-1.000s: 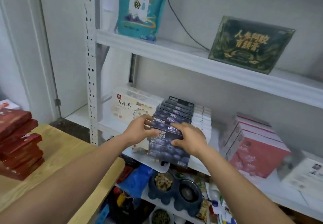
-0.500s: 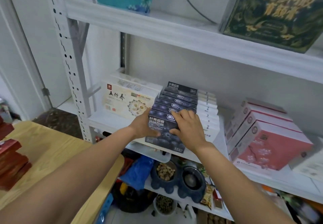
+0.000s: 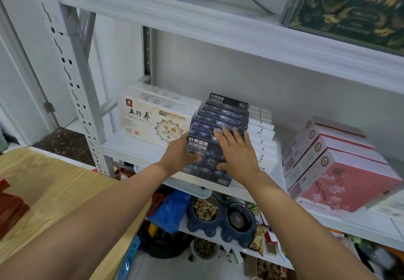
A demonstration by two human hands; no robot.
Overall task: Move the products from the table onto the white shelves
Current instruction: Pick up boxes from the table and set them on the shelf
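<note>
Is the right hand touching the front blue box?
Touching. The head view shows the right hand lying flat on the front blue box, fingers straight over its top edge.

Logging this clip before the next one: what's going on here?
A person stands at the white shelf, working on a row of dark blue boxes that stand upright on it. The left hand grips the left side of the front box, while the right hand lies with straight fingers over the tops of the nearest boxes. The row sits between a white box and pink boxes. Red boxes lie on the wooden table.
</note>
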